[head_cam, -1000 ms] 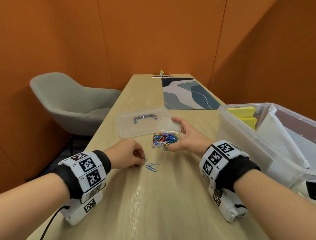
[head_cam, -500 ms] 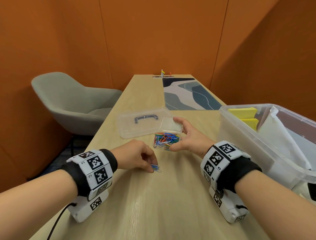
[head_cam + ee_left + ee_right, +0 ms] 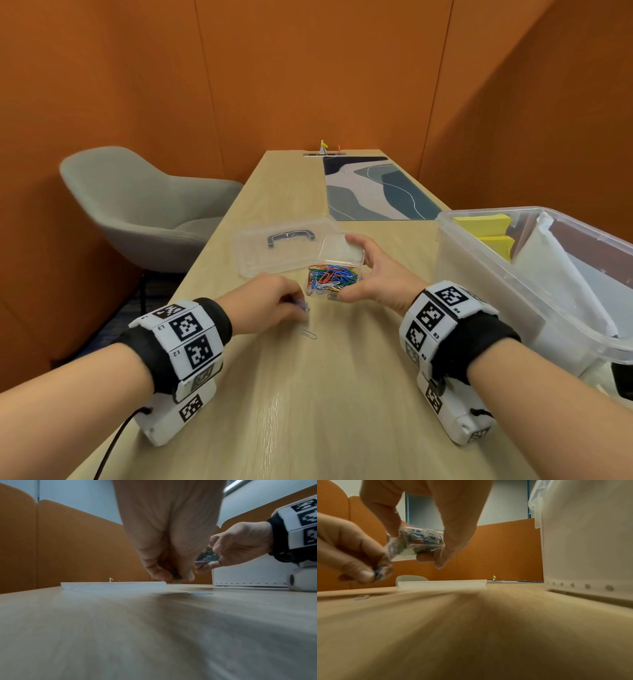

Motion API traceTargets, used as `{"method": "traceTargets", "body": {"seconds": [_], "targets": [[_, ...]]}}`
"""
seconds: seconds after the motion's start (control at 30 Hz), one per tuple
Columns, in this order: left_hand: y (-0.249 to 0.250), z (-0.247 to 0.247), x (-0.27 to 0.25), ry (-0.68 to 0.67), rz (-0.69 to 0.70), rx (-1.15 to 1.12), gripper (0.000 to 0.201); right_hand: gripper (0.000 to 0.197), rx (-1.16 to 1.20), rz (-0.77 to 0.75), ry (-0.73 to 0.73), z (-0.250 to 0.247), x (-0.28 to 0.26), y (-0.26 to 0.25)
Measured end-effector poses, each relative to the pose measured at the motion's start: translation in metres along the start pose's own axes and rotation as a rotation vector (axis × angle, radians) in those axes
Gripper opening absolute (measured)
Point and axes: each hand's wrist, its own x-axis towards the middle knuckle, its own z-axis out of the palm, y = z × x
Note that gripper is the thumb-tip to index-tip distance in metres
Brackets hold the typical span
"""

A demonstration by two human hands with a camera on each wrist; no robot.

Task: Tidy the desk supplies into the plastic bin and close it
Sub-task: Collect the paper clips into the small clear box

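Observation:
My right hand grips a small clear box of coloured paper clips, lid hinged up, tilted and held just above the desk; the same clip box shows in the right wrist view. My left hand pinches a blue paper clip between thumb and fingertips, just left of the box. One silver paper clip lies loose on the desk below that hand. The big clear plastic bin stands open at the right, with yellow sticky-note pads and white paper inside. Its lid with a dark handle lies flat behind the box.
A patterned blue-grey desk mat lies at the far end of the long wooden desk. A grey chair stands left of the desk. Orange partition walls enclose the space.
My left hand picked the blue clip off the desk and moved it up toward the clip box. One silver clip stays on the desk. My right hand raised and tilted the box slightly.

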Motion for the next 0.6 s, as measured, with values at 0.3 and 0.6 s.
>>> {"method": "traceTargets", "body": {"seconds": [0.3,0.6], "targets": [[0.002,-0.006,0.010,0.650,0.132,-0.141,0.012,0.095,-0.066,0.034,0.044,0.001,0.003,0.002],[0.020,0.003,0.014,0.447,0.352,-0.141,0.048,0.089,-0.055,0.010,-0.022,0.002,0.000,0.001]]}}
